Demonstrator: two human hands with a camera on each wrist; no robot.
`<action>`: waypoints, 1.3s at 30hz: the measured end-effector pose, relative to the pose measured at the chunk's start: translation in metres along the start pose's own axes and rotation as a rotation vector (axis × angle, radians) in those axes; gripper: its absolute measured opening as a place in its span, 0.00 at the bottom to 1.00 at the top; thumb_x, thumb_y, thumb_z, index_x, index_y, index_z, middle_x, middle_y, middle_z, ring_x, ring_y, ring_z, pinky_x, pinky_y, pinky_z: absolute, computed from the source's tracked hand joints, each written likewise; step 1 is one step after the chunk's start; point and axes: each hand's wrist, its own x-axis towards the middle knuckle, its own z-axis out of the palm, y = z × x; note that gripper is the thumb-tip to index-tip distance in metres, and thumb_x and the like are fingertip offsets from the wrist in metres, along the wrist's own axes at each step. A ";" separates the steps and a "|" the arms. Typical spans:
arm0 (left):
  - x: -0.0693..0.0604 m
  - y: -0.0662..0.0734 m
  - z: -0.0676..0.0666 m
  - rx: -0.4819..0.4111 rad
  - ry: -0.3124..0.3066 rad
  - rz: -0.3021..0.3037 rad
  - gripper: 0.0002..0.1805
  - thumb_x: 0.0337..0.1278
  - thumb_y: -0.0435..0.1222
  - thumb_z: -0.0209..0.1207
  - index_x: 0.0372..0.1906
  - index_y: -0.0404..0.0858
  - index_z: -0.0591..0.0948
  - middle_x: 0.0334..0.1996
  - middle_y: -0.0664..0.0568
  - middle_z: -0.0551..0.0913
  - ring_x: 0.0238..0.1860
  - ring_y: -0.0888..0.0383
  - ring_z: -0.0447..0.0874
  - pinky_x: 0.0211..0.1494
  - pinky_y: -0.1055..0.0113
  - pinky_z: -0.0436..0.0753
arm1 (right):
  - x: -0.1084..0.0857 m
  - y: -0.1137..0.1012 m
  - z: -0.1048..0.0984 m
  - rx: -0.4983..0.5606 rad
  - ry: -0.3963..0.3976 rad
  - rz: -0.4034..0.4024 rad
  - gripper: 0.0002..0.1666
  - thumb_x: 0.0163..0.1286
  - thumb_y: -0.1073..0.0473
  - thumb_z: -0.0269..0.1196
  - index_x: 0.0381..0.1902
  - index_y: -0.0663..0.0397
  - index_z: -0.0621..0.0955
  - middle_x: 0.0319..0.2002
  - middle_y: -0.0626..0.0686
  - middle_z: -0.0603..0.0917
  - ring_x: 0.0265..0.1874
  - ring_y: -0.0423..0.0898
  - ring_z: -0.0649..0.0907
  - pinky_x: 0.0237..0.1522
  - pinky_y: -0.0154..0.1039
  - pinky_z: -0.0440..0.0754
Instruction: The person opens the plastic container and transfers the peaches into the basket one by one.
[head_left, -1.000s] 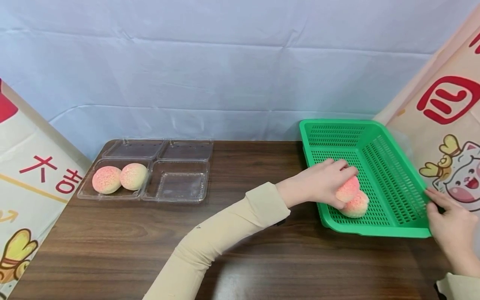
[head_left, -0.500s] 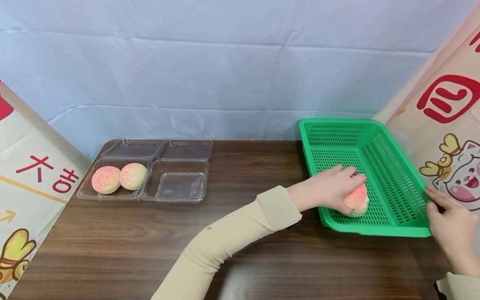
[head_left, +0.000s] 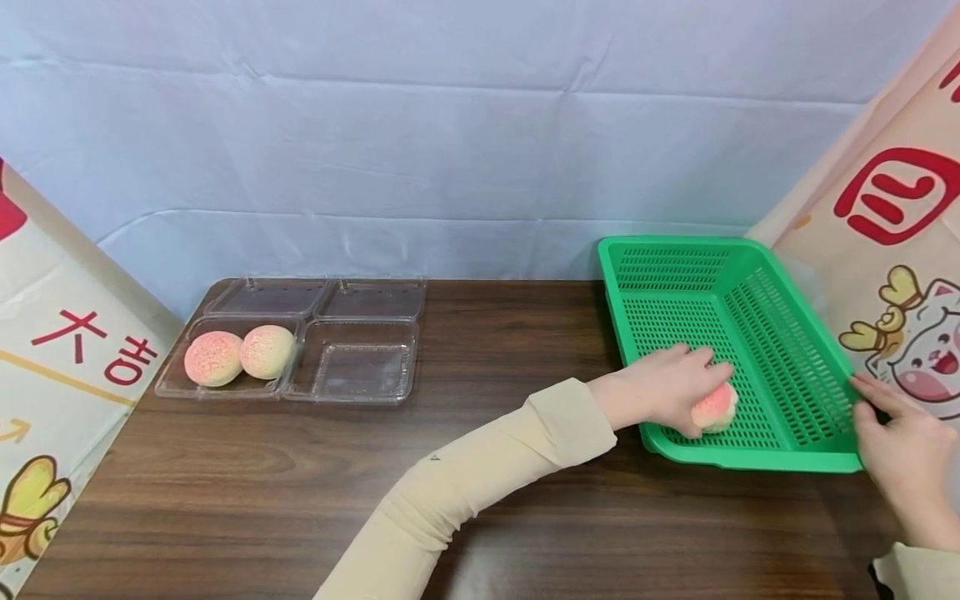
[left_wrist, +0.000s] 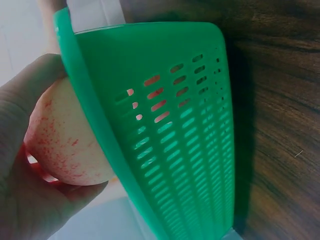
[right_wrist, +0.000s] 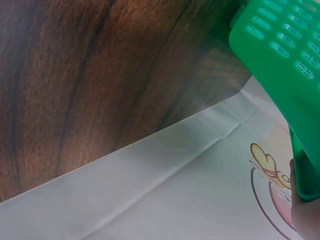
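Observation:
In the head view my left hand (head_left: 671,390) is down inside the green plastic basket (head_left: 750,458), near its front left corner. It grips a round, pink-speckled cream peach (head_left: 708,406); the left wrist view shows thumb and fingers curled round this peach (left_wrist: 70,140) just behind the basket rim (left_wrist: 92,115). Another pale rounded edge shows against the held peach, mostly hidden. My right hand (head_left: 903,454) holds the basket's rim at the front right corner. Two more peaches (head_left: 213,359) (head_left: 267,352) lie side by side in the left compartment of a clear plastic tray (head_left: 348,396).
The tray's open lid (head_left: 371,300) lies behind it, and its right compartment holds nothing. A brown wooden table (head_left: 480,517) lies beneath everything. Pale cloth (head_left: 420,158) hangs along the back, with printed sheets (head_left: 892,317) at both sides.
My left hand has moved right and down into the basket with its peach, covering most of the peach that showed below it. My right hand and the basket stay in place.

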 end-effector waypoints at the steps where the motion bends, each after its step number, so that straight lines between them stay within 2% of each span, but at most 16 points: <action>1: 0.001 0.000 0.001 0.005 -0.006 -0.001 0.42 0.41 0.58 0.62 0.65 0.53 0.60 0.54 0.62 0.65 0.51 0.64 0.66 0.53 0.76 0.66 | 0.000 0.000 0.000 0.000 0.001 0.002 0.20 0.63 0.67 0.47 0.48 0.69 0.78 0.54 0.60 0.75 0.60 0.44 0.69 0.47 0.41 0.60; 6: 0.004 0.003 0.005 0.017 -0.043 -0.020 0.45 0.41 0.59 0.61 0.67 0.54 0.57 0.57 0.63 0.64 0.54 0.63 0.65 0.55 0.76 0.65 | 0.001 0.001 0.000 0.005 -0.004 0.008 0.20 0.63 0.67 0.47 0.49 0.69 0.78 0.54 0.60 0.75 0.59 0.45 0.70 0.47 0.46 0.59; 10: 0.006 0.006 0.009 0.003 -0.070 -0.033 0.44 0.42 0.58 0.61 0.67 0.56 0.57 0.58 0.64 0.63 0.55 0.63 0.64 0.54 0.75 0.66 | 0.001 0.004 0.002 0.021 -0.002 0.018 0.21 0.63 0.67 0.46 0.50 0.67 0.77 0.55 0.58 0.75 0.59 0.47 0.70 0.54 0.49 0.59; 11: 0.006 0.006 0.009 -0.001 -0.074 -0.037 0.44 0.42 0.58 0.62 0.66 0.56 0.57 0.58 0.64 0.63 0.54 0.63 0.64 0.53 0.75 0.67 | 0.001 0.003 0.001 0.019 -0.010 0.025 0.21 0.63 0.67 0.47 0.50 0.68 0.77 0.55 0.58 0.75 0.56 0.43 0.74 0.52 0.45 0.61; 13: 0.007 0.007 0.010 -0.011 -0.080 -0.042 0.43 0.41 0.57 0.62 0.66 0.57 0.57 0.58 0.64 0.63 0.53 0.64 0.64 0.51 0.75 0.68 | 0.001 0.003 0.001 0.011 -0.002 0.015 0.20 0.62 0.67 0.47 0.49 0.68 0.78 0.53 0.59 0.76 0.46 0.24 0.73 0.45 0.35 0.63; 14: 0.007 0.007 0.010 -0.015 -0.083 -0.045 0.44 0.41 0.57 0.62 0.66 0.57 0.57 0.58 0.65 0.63 0.53 0.64 0.64 0.51 0.75 0.68 | 0.002 0.001 -0.002 0.005 -0.013 0.010 0.19 0.62 0.67 0.48 0.48 0.70 0.78 0.52 0.64 0.76 0.39 0.20 0.72 0.39 0.33 0.62; 15: 0.007 0.007 0.011 -0.015 -0.086 -0.047 0.44 0.41 0.57 0.63 0.66 0.57 0.57 0.58 0.65 0.63 0.53 0.64 0.64 0.51 0.75 0.68 | 0.002 0.002 -0.001 -0.002 -0.010 0.007 0.20 0.62 0.67 0.48 0.48 0.69 0.78 0.51 0.63 0.77 0.36 0.15 0.67 0.36 0.34 0.61; 17: 0.007 0.007 0.012 -0.009 -0.085 -0.043 0.44 0.41 0.57 0.63 0.66 0.57 0.57 0.58 0.65 0.63 0.54 0.64 0.64 0.52 0.75 0.68 | 0.002 0.005 0.000 0.016 -0.007 -0.009 0.20 0.62 0.67 0.48 0.48 0.69 0.78 0.52 0.63 0.76 0.36 0.15 0.68 0.40 0.31 0.61; 19: 0.007 0.006 0.012 0.003 -0.088 -0.036 0.45 0.42 0.57 0.62 0.67 0.56 0.57 0.59 0.65 0.62 0.57 0.64 0.63 0.57 0.74 0.64 | 0.001 0.016 0.005 0.048 0.010 -0.024 0.22 0.63 0.64 0.46 0.53 0.57 0.78 0.56 0.49 0.76 0.48 0.23 0.72 0.55 0.37 0.57; 21: 0.007 0.006 0.013 0.010 -0.092 -0.033 0.44 0.42 0.57 0.62 0.67 0.56 0.57 0.60 0.64 0.62 0.60 0.64 0.61 0.62 0.74 0.59 | 0.001 0.018 0.007 0.075 0.018 -0.034 0.23 0.63 0.64 0.46 0.53 0.57 0.78 0.56 0.49 0.75 0.60 0.38 0.68 0.64 0.45 0.46; 22: 0.007 0.007 0.013 0.014 -0.093 -0.031 0.43 0.44 0.56 0.61 0.67 0.56 0.57 0.61 0.64 0.61 0.61 0.64 0.60 0.63 0.74 0.57 | 0.001 0.018 0.007 0.078 0.018 -0.033 0.23 0.63 0.64 0.45 0.53 0.58 0.78 0.56 0.49 0.75 0.61 0.42 0.67 0.65 0.47 0.44; 24: 0.006 0.007 0.013 0.017 -0.094 -0.025 0.38 0.48 0.55 0.58 0.66 0.55 0.59 0.60 0.65 0.63 0.60 0.66 0.60 0.63 0.75 0.56 | 0.001 0.016 0.006 0.070 0.020 -0.028 0.22 0.63 0.64 0.46 0.52 0.58 0.78 0.56 0.49 0.75 0.61 0.40 0.66 0.65 0.46 0.44; 26: 0.006 0.008 0.013 0.003 -0.098 -0.028 0.32 0.52 0.54 0.55 0.63 0.56 0.62 0.59 0.65 0.63 0.59 0.66 0.62 0.60 0.76 0.59 | 0.001 0.005 0.001 0.046 0.000 -0.002 0.20 0.62 0.67 0.47 0.48 0.69 0.78 0.53 0.63 0.75 0.61 0.47 0.68 0.65 0.47 0.47; 29: 0.005 0.008 0.012 -0.012 -0.110 -0.032 0.27 0.57 0.53 0.51 0.62 0.57 0.64 0.60 0.64 0.63 0.57 0.65 0.64 0.55 0.76 0.66 | 0.002 0.001 -0.001 0.030 -0.018 0.024 0.20 0.63 0.67 0.47 0.48 0.70 0.78 0.53 0.64 0.75 0.61 0.49 0.68 0.65 0.47 0.44; 33: 0.005 0.008 0.011 -0.039 -0.138 -0.036 0.30 0.55 0.54 0.52 0.65 0.58 0.62 0.62 0.64 0.60 0.58 0.64 0.63 0.54 0.75 0.67 | 0.001 0.000 -0.001 0.025 -0.026 0.034 0.20 0.63 0.67 0.47 0.49 0.70 0.77 0.54 0.62 0.74 0.60 0.50 0.68 0.65 0.47 0.44; 39: 0.007 0.004 0.006 -0.055 -0.129 -0.003 0.32 0.51 0.54 0.56 0.63 0.54 0.66 0.58 0.64 0.66 0.57 0.69 0.63 0.59 0.78 0.61 | 0.001 0.001 -0.001 0.040 -0.011 0.016 0.20 0.62 0.67 0.47 0.48 0.70 0.78 0.54 0.63 0.74 0.61 0.46 0.66 0.66 0.46 0.41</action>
